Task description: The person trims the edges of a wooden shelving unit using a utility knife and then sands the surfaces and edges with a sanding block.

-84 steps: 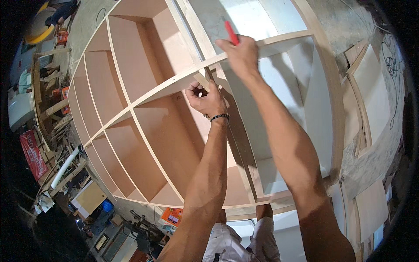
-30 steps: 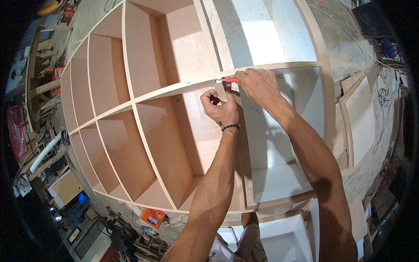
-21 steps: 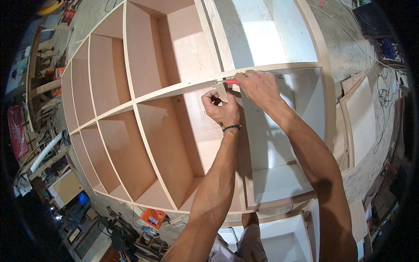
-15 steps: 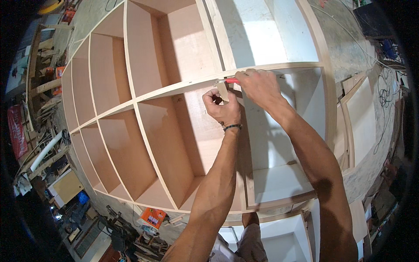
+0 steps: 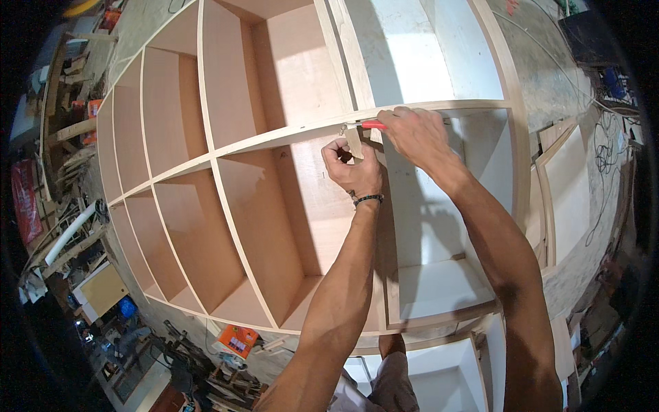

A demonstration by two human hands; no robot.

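Head view: I look down at my two hands on a big wooden shelf unit (image 5: 226, 206).
Right hand: my right hand (image 5: 415, 134) is closed around a red-handled tool (image 5: 374, 125). Only the red end shows, so I cannot tell what kind of tool it is.
Left hand: my left hand (image 5: 351, 168) is curled shut, pinching a small pale wood strip (image 5: 354, 142) near the tool's tip. A dark band (image 5: 368, 200) sits on that wrist.
Where the tool is: it lies along the front edge of the shelf board (image 5: 274, 137), where an upright board meets it.
Which way: the tool's tip is at about 12 o'clock from my left hand and at 9 o'clock from my right hand.
Long way of the tool: it runs from 3 o'clock to 9 o'clock, the same way as the shelf edge.
Nearer hand: both are close; the right one holds the tool.
Orange box (image 5: 237, 340): a small square one on the floor at 7 o'clock, with a pale label on top.
Red sign (image 5: 26, 202): a long red sheet at 9 o'clock, by the edge.
White pipe (image 5: 68, 233): it lies near the red sign.
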